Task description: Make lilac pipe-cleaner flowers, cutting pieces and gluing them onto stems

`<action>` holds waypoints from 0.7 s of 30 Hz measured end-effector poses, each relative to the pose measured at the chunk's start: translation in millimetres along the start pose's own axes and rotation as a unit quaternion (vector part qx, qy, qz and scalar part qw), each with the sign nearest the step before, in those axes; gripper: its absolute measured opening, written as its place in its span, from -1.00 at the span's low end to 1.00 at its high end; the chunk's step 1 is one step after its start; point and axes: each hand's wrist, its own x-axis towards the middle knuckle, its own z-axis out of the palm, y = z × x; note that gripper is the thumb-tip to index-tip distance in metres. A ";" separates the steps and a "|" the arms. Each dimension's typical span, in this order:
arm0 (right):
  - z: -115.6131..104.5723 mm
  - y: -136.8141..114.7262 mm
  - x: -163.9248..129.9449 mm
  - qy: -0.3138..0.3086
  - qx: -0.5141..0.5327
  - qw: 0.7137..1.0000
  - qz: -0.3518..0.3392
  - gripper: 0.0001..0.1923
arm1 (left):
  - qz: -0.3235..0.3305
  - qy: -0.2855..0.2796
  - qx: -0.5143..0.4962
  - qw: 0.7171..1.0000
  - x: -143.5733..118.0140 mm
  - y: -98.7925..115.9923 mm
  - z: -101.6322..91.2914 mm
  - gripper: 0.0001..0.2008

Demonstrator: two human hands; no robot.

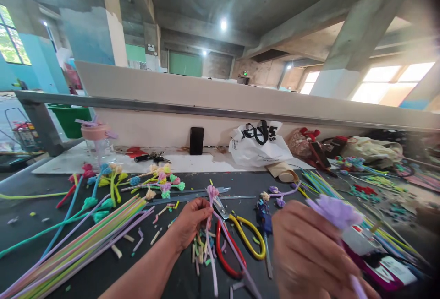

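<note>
Pipe-cleaner flower [212, 192] is sitting pinched in our left hand [190, 222] above the counter [103, 267], while our right hand [309, 253] is gripping a blurred purple bloom [335, 211]; we are judging that firm pinches near each head keep stems from twisting, scissors [240, 239] lying just below

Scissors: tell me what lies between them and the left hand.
Nothing separate. The left hand grips a pink-tipped stem whose lower length crosses the scissors right beside it; only cut bits lie underneath.
</note>
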 end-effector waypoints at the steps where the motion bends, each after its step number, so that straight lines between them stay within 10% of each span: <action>1: 1.1 4.1 2.8 0.032 -0.027 0.999 0.007 -0.73 | -0.001 0.003 0.001 1.000 0.7 -0.1 -0.6 -0.72; 14: -10.2 38.8 34.2 0.277 -0.266 0.920 0.076 -0.82 | 0.004 -0.043 -0.058 0.997 1.3 -6.2 -4.3 -0.76; 21: -31.0 49.1 33.0 0.302 -0.448 0.841 -0.019 -0.88 | 0.021 -0.028 -0.059 0.998 -3.4 -1.3 2.2 -0.75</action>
